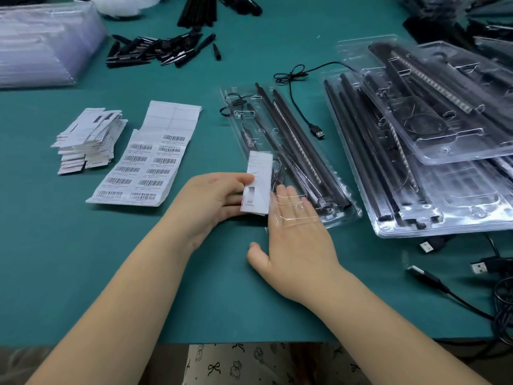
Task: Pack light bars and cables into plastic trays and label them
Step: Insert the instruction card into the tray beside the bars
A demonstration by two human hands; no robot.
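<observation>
A clear plastic tray (337,209) lies slanted in the middle of the green table, holding black light bars (302,140) and a thin cable. My left hand (211,200) pinches a white folded paper card (258,184) at the tray's near left edge. My right hand (294,240) lies flat with straight fingers, its fingertips under the tray's clear near corner. A barcode label sheet (147,168) lies left of the tray, beside a stack of white cards (88,137).
Filled clear trays (416,162) are piled at the right. A loose USB cable (302,107) lies between them and the middle tray. More USB plugs (477,266) sit at the right edge. Black small parts (161,50) lie at the back, clear bags (41,43) far left.
</observation>
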